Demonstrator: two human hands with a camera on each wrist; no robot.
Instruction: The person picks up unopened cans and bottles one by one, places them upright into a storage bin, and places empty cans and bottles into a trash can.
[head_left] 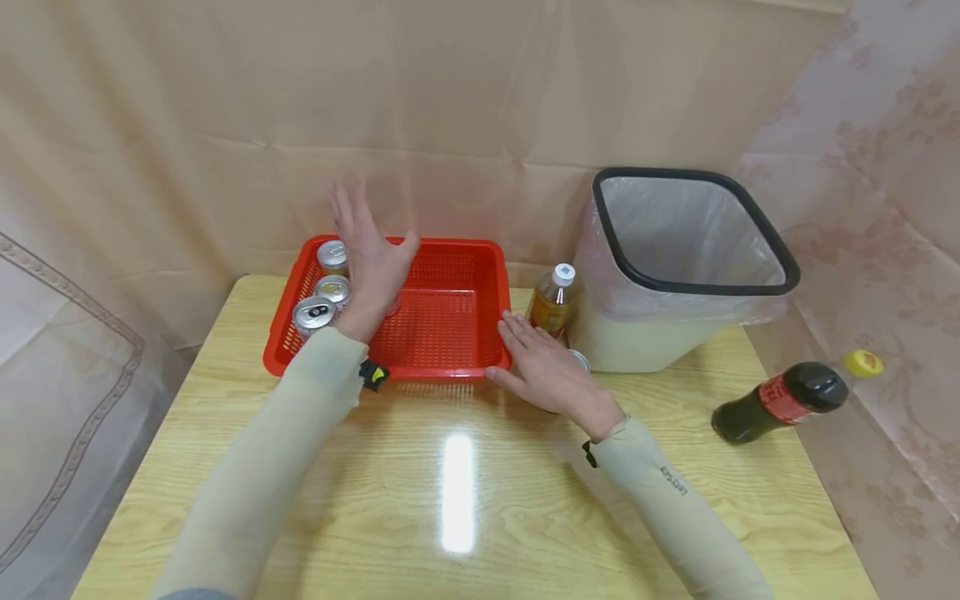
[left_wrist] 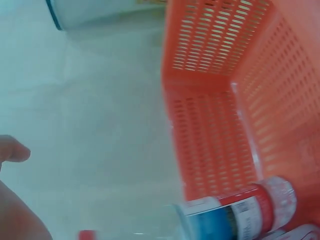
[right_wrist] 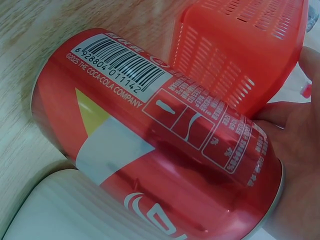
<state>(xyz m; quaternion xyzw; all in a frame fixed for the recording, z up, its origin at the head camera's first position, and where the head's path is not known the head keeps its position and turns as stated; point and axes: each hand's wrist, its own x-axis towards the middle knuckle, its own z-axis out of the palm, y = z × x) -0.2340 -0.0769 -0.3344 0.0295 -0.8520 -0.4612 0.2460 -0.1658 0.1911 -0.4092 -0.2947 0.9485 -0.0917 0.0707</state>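
Note:
My left hand (head_left: 372,258) is raised over the left part of a red plastic basket (head_left: 427,371), fingers spread, holding nothing. Cans with silver tops, one of them a can (head_left: 314,312) at the front, stand along the basket's left side. In the left wrist view, a clear bottle (left_wrist: 235,217) with a red and blue label lies tilted at the basket; my left hand mostly hides it from the head. My right hand (head_left: 551,367) rests its extended fingers at the basket's right rim. A red Coca-Cola can (right_wrist: 150,135) stands beside that hand, mostly hidden under it in the head view.
A brown tea bottle (head_left: 551,308) with a white cap stands between the basket and a lined bin (head_left: 630,333) with a black rim. A dark cola bottle (head_left: 772,404) stands at the table's right, near a yellow round object (head_left: 863,363). Curtains hang behind the table.

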